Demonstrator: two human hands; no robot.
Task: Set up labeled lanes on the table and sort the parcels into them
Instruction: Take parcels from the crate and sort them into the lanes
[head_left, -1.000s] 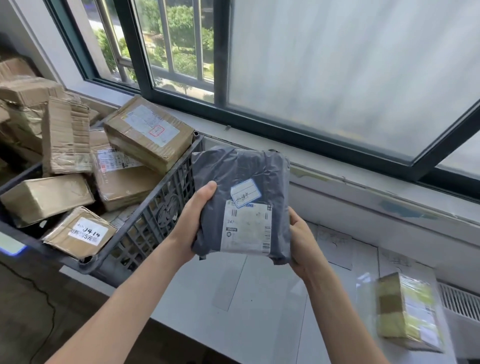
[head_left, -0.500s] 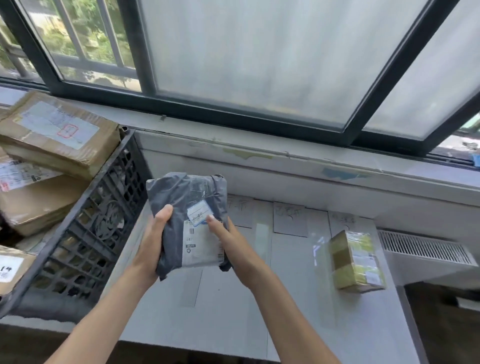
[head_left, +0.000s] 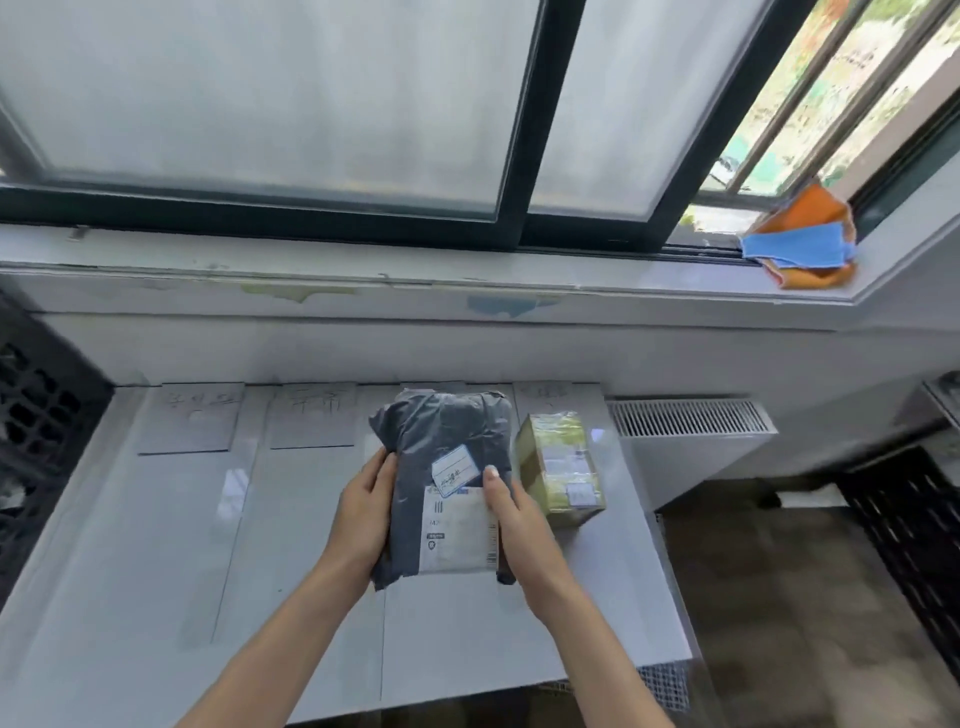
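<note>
Left hand (head_left: 363, 514) and right hand (head_left: 519, 525) grip the grey parcel (head_left: 447, 436) over the third lane (head_left: 441, 639); setting it down flat likely follows.

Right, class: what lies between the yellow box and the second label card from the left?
In the head view, the grey parcel, gripped by the left hand and right hand, lies in that stretch, close beside the yellow box.

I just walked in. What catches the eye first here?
A grey parcel, gripped by the left hand and right hand, is mid-frame over the white table. Just right of it stands a yellow-taped box, with handwritten paper labels along the far edge. An orange and blue cloth lies on the windowsill, top right.
</note>
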